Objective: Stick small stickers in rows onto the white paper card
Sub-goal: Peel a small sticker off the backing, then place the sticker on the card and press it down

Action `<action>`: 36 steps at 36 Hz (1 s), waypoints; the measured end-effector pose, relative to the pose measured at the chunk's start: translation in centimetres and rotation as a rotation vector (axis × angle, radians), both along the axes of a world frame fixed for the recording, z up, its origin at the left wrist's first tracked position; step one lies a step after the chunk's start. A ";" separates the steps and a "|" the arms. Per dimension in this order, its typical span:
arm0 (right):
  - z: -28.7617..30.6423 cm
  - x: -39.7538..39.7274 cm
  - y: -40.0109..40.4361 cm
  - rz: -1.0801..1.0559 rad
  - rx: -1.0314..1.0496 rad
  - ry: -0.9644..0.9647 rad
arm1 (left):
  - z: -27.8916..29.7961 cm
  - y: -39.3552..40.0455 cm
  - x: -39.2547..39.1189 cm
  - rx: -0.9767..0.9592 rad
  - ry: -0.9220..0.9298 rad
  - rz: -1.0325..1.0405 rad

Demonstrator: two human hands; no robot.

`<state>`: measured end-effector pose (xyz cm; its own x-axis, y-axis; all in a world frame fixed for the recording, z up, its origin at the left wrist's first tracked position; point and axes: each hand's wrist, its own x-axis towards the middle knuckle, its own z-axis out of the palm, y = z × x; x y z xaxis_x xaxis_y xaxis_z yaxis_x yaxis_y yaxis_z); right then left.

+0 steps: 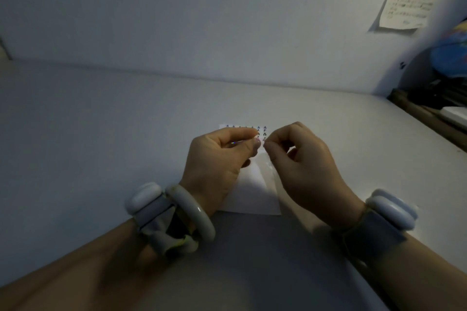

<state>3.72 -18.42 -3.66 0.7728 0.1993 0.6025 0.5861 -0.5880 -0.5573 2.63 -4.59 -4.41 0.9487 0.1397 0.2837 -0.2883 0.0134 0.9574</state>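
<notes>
Your left hand (222,156) and right hand (300,159) pinch together, perhaps on a sticker, hiding most of the card (252,197) beneath; the wall note (404,7) is unreadable.

- Our left hand (217,156) is raised above the desk, palm turned inward, thumb and fingers curled together in a pinch on a small shiny sheet.
- Our right hand (300,161) faces it, knuckles up, thumb and forefinger tips closed in a pinch just beside the left fingertips.
- Both forearms angle inward from the bottom corners, each wrist wearing a band.
</notes>
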 end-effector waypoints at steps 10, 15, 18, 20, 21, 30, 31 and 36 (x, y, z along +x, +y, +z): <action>2.4 -0.1 -2.4 0.053 0.018 0.677 | -0.2 1.4 0.8 0.170 0.134 0.003; 2.2 0.1 -3.4 0.131 -0.076 0.830 | -0.7 1.9 1.0 0.473 0.102 -0.044; 2.1 0.1 -3.4 0.153 -0.078 0.889 | -0.9 2.1 1.2 0.604 0.113 -0.083; 1.9 0.0 -3.3 0.156 -0.095 0.909 | -0.9 2.3 1.3 0.682 0.108 -0.099; 1.8 0.0 -3.1 0.157 -0.104 0.913 | -0.9 2.4 1.4 0.711 0.105 -0.101; 1.5 -0.4 -2.2 0.135 -0.111 0.888 | -0.7 2.5 1.3 0.790 0.106 -0.112; 1.5 -0.5 -2.2 0.131 -0.110 0.888 | -0.7 2.5 1.3 0.792 0.106 -0.112; 1.7 -0.9 -1.9 0.100 -0.140 0.865 | -0.6 2.5 1.3 0.791 0.106 -0.113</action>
<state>2.86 -20.32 -1.91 0.9218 0.3186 -0.2207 0.0445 -0.6528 -0.7563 3.92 -2.09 -5.03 0.9726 -0.1635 0.1656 -0.2325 -0.6562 0.7178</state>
